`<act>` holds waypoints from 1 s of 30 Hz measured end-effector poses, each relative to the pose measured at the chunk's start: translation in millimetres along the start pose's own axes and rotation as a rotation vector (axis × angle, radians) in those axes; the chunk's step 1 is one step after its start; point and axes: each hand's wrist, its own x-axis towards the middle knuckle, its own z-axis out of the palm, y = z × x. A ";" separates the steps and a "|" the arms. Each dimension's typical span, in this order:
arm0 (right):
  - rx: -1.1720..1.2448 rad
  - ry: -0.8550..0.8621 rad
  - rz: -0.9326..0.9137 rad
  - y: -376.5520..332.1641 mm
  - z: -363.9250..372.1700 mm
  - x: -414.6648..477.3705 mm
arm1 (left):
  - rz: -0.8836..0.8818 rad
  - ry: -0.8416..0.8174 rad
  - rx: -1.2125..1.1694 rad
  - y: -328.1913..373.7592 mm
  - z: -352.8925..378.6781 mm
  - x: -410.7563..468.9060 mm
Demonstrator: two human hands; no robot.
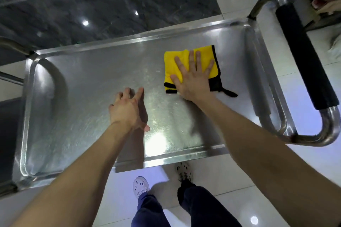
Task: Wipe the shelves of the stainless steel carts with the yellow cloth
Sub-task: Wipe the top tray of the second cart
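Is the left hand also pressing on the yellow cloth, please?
No, only the right hand presses flat on the yellow cloth; the left hand is over the bare shelf beside it.

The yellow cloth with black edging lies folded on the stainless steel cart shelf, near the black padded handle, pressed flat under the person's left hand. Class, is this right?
No, the hand is wrong. The head view shows the right hand pressing flat on the yellow cloth with black edging; the left hand holds nothing. The rest stands.
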 end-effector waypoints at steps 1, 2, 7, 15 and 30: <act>0.000 0.035 -0.042 -5.7 5.0 -24.3 | 0.000 -0.003 -0.004 -0.1 -0.5 -1.0; 0.004 0.072 -0.089 -9.7 9.3 -47.5 | 0.000 -0.005 -0.004 -0.1 -0.8 -1.7; -0.008 0.111 -0.276 -1.4 13.3 -92.2 | -0.008 0.005 0.020 -1.0 3.4 -7.8; 0.050 -0.040 0.085 14.3 -8.9 45.1 | 0.011 0.035 0.039 -4.2 7.9 2.6; 0.054 -0.040 -0.135 -78.1 1.5 145.5 | 0.002 0.093 0.057 -19.8 3.2 28.2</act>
